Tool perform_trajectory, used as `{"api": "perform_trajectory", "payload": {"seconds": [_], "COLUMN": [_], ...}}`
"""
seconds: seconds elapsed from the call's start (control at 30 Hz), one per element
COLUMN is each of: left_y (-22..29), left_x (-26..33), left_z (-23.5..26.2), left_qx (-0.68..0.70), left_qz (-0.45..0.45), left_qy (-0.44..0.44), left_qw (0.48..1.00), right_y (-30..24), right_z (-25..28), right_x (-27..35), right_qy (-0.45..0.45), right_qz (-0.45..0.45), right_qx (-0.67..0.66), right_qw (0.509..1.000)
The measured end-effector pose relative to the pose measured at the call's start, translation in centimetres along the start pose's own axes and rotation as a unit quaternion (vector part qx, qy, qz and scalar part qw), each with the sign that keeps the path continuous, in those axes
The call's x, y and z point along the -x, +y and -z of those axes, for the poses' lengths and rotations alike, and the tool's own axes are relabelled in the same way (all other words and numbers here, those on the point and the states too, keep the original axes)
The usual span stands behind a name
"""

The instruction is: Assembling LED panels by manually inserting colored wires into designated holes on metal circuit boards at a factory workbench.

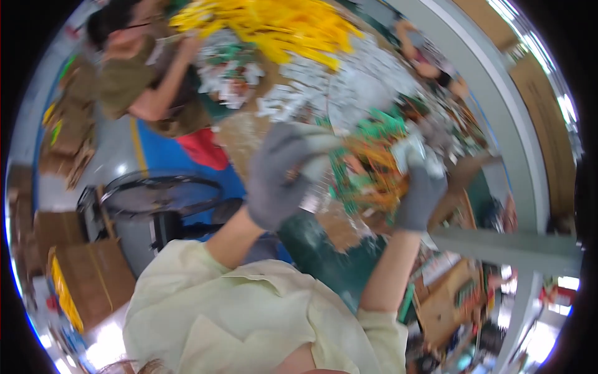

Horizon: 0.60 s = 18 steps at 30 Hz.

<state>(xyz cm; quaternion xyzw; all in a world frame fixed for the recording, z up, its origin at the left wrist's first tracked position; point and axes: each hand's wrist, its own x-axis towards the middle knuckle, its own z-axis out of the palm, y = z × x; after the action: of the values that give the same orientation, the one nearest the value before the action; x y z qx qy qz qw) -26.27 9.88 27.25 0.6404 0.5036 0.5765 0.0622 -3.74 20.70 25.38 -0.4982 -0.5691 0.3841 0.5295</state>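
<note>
My left hand (281, 174), in a grey glove with pale fingertips, is at the left side of a tangled bundle of thin green and orange pieces (367, 162). Its fingers and thumb close toward each other; motion blur hides what lies between them. On the bundle's right side my right hand (422, 190), gloved the same way, grips it, with the pale fingertips curled over the edge. What looks like clear plastic (358, 224) shows below the bundle. The exact kind of the green and orange pieces is too blurred to tell.
Beyond my hands lie a heap of white pieces (349, 81) and a pile of yellow strips (274, 25). One person (146, 81) works at the far left, another (430, 59) at the far right. A grey metal beam (511, 246) runs at right; cardboard boxes (93, 280) stand at left.
</note>
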Motion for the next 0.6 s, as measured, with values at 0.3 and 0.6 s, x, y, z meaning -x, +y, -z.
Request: {"api": "perform_trajectory", "payload": {"seconds": [0.3,0.6], "left_y": [-5.9,-9.9], "left_x": [-0.2,-6.5], "left_z": [-8.1,-24.1], "left_qx": [0.099,0.132], "left_qz": [0.102,-0.012], "left_qy": [0.008,-0.071], "left_qw": [0.990,0.989], "right_y": [0.4,8.0], "right_z": [5.9,12.8], "right_x": [-16.1,-24.8], "right_qy": [0.194,0.231], "right_qz": [0.048,-0.108], "right_qx": [-0.112,0.146], "right_qw": [0.973,0.956]}}
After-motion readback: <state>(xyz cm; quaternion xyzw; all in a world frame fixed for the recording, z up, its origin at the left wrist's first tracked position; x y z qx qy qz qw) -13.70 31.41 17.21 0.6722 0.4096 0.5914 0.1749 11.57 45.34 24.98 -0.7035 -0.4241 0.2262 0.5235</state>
